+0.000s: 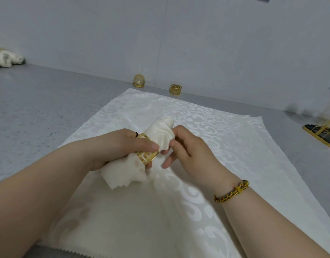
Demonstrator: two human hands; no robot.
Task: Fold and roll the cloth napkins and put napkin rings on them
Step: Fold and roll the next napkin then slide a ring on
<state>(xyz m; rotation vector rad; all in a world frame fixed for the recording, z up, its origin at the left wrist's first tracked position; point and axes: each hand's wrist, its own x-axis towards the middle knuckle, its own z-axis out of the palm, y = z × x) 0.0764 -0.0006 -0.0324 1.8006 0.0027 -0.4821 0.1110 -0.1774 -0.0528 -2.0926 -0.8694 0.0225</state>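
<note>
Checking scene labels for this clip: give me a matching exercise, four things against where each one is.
1. rolled napkin
2. spare ring
3. bracelet
4. flat napkin

A. on the right wrist
B. spread on the counter
C. at the foot of the wall
D. held by left hand and right hand

Pairs: 1-D, 2-C, 3-A, 4-B

Your left hand (123, 144) partly hides the napkin ring (147, 155). Gold stand (320, 131): cropped, blurred. White bundle (7, 59): cropped at edge.
</note>
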